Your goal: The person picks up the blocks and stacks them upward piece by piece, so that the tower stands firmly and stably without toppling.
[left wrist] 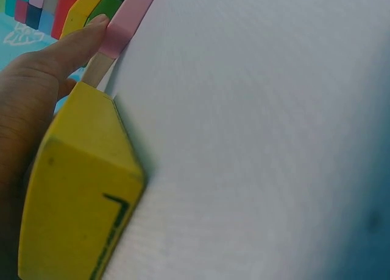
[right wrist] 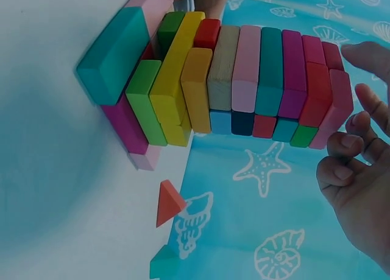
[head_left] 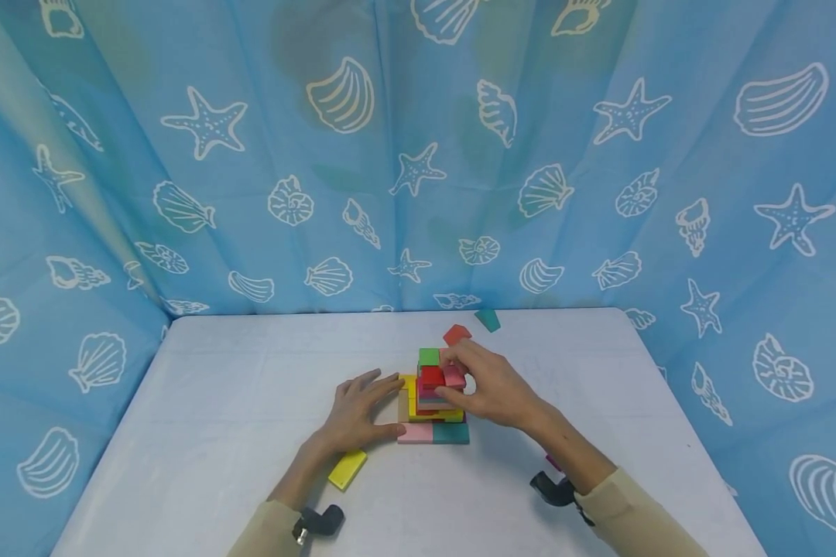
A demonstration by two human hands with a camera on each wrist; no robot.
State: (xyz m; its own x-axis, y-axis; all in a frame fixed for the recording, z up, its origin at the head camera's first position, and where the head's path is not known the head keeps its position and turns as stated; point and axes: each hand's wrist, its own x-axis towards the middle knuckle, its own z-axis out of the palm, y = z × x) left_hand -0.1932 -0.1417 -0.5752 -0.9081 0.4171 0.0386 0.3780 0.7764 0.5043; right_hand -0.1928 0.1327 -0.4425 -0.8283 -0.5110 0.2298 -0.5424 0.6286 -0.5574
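A many-coloured tower of wooden blocks (right wrist: 247,73) stands on the table, with a pink base block (head_left: 415,434) and a teal one (head_left: 451,434) at its near side. My right hand (head_left: 499,387) is at the top of the tower. Its thumb and curled fingers bracket a pink block (right wrist: 332,106) in the uppermost layer, fingertips right at its ends. To the left of the base, my left hand (head_left: 358,412) spreads its fingers. Its thumb tip touches the lower blocks beside the pink base piece in the left wrist view.
A loose yellow block (head_left: 348,469) lies by the left wrist. Behind the tower are an orange-red block (head_left: 457,334) and a teal block (head_left: 488,320) near the far table edge. A magenta piece (head_left: 553,462) shows partly under the right forearm. A blue shell-print curtain (head_left: 390,232) surrounds the table.
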